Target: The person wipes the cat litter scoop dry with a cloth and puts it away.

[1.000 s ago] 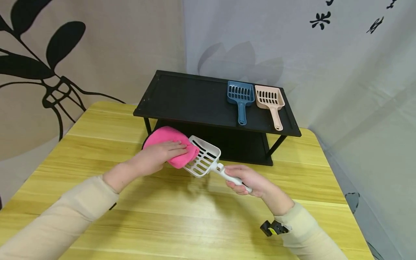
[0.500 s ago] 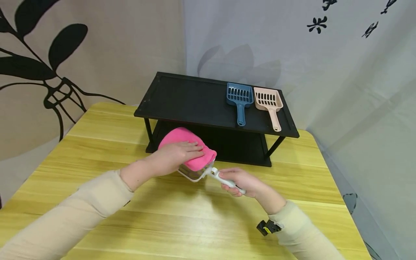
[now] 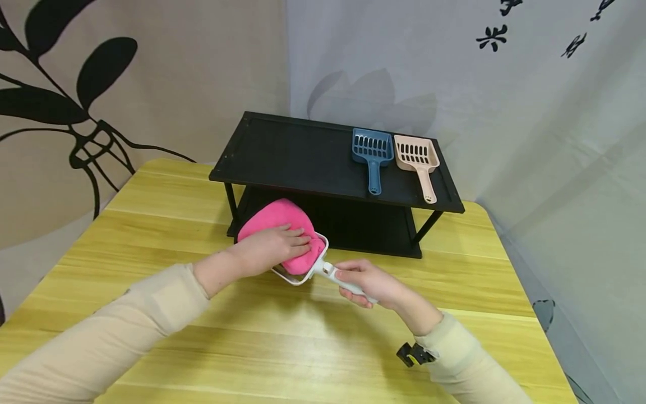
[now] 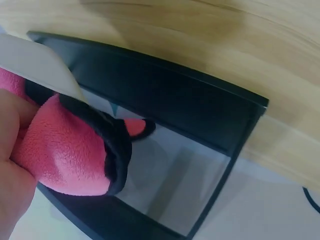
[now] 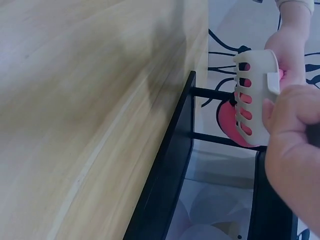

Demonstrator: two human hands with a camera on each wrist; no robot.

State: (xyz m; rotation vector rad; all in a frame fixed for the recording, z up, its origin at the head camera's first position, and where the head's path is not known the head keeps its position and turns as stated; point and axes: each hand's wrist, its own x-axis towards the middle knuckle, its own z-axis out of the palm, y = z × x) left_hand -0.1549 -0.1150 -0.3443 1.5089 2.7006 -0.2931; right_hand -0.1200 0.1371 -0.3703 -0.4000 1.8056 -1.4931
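Observation:
A white litter scoop (image 3: 323, 266) is held by its handle in my right hand (image 3: 370, 283), raised in front of the black rack. My left hand (image 3: 267, 249) holds a pink cloth (image 3: 275, 214) against the scoop's slotted head, its fingers lying over the fabric. Cloth covers most of the slots in the head view. Seen from the right wrist, pink shows through the slots of the scoop (image 5: 262, 97). In the left wrist view the dark-edged cloth (image 4: 70, 145) bulges out beside the hand, under the scoop's pale rim (image 4: 40, 62).
A two-tier black rack (image 3: 298, 154) stands at the back of the wooden table (image 3: 282, 359). On its top shelf, at the right, lie a blue litter scoop (image 3: 372, 148) and a beige one (image 3: 418, 154), side by side. Patterned curtains hang behind.
The left hand and pink cloth slid right over the scoop's head, then slightly back left. My right hand moved a little left and down with the scoop.

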